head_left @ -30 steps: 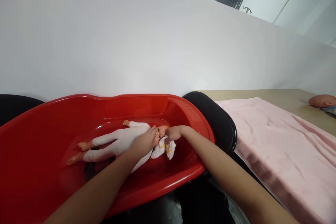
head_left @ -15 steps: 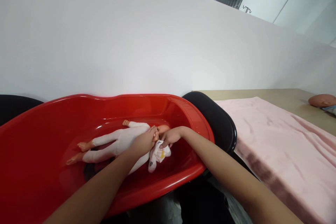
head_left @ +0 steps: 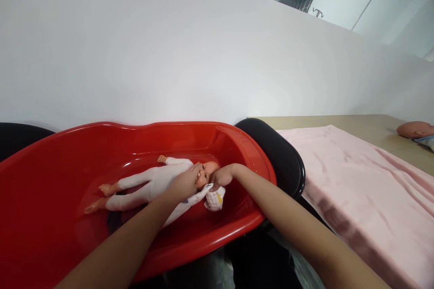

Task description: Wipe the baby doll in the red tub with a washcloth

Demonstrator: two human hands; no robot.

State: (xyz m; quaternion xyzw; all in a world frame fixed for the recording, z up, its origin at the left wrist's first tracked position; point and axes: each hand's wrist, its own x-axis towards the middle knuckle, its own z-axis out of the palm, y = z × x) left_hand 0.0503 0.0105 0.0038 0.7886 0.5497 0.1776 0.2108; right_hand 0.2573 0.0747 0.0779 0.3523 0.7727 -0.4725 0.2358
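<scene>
1. the left hand (head_left: 185, 184) lies over the chest and chin of a baby doll (head_left: 152, 183), fingers curled loosely against it; whether it really grips the doll, i cannot tell.
2. the right hand (head_left: 221, 176) is closed into a fist on a small white cloth (head_left: 214, 198), just beside the doll's cheek; the cloth hangs below the fist and stretches across under the left hand.
3. the doll lies on its back inside a red tub (head_left: 68, 158), its head between the two hands and its legs running off to the left of the left hand, bare feet at the far end.
4. the tub's near rim runs under both forearms, so the arms reach over it to get at the doll.
5. right of the right hand, just behind the tub's end, sits a black rounded chair back (head_left: 281, 156).
6. further right of that hand, well apart from it, a pink towel (head_left: 359, 185) is spread over the bench (head_left: 369, 126).
7. at the far right edge of the bench lies a second doll's head (head_left: 412, 129), only partly in view.
8. a plain white partition wall (head_left: 169, 54) stands just behind the tub, beyond both hands.
</scene>
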